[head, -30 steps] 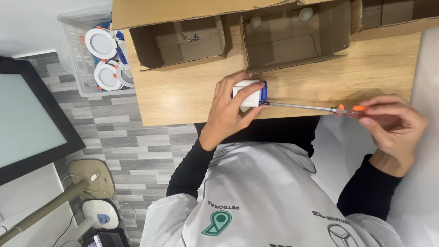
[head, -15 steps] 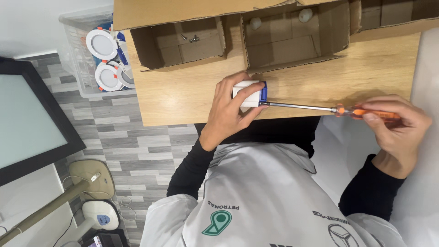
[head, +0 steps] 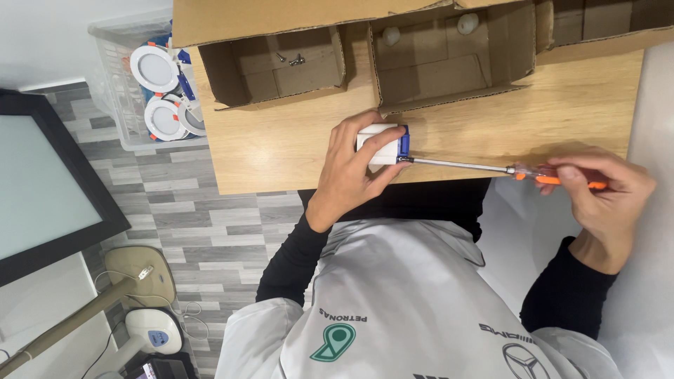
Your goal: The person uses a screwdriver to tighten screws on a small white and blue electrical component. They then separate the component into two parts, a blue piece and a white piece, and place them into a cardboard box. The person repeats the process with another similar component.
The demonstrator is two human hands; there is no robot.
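Left hand (head: 351, 172) is closed around a small white box w/ blue end piece (head: 382, 144), pinning it on the wooden tabletop (head: 281, 147) near the front edge. Fingers wrap the top and near side; thumb sits under the blue end. Grip is full, no visible gap.

Right hand (head: 604, 193) is closed on the orange handle of a long screwdriver (head: 491, 168). Shaft runs approx. level from handle to the blue end of the box; tip meets the box at its lower corner. Tip engagement w/ any screw: cannot tell, too small.

Change vs. earlier views: box and left hand hold the same spot. Right hand's fingers have shifted over the handle: more orange was exposed a second ago, less half a second ago, a different wrap now. Shaft line is unchanged. Judgement: handle is being turned in place, i.e. driving work at the box end is in progress, not a reposition.

Surroundings: open cardboard boxes (head: 449, 56) at the table's far side; one compartment holds loose screws (head: 291, 60), the next two small white round parts (head: 467, 23). Clear plastic bin (head: 116, 84) beside the table holds round white light fittings (head: 154, 69). Dark-framed panel (head: 42, 189) stands on the tiled floor.
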